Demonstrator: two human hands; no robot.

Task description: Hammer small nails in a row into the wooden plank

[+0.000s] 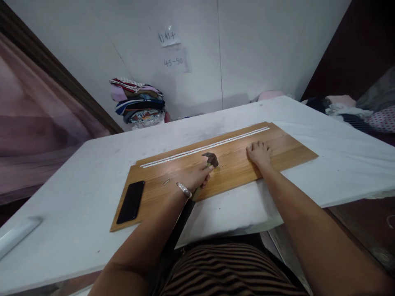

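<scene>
My left hand [199, 177] is wrapped round the handle of a claw hammer [212, 159], close below its dark metal head. The head is low over the wooden board [234, 154]; whether it touches the wood I cannot tell. Behind my wrist the long handle runs back toward my body. My right hand [259, 153] rests on the right half of the board, palm down with fingers spread, holding nothing. A couple of thin nails [166, 181] lie on the wood left of my left hand. Tiny dark specks beside the hammer head are too small to name.
Two white ruler-like strips [205, 146] lie along the board's far side. A black phone [131, 202] is on its left end. The white table [80, 197] carries a pale roll [20, 235] at left and folded clothes [140, 100] at the back, by the wall.
</scene>
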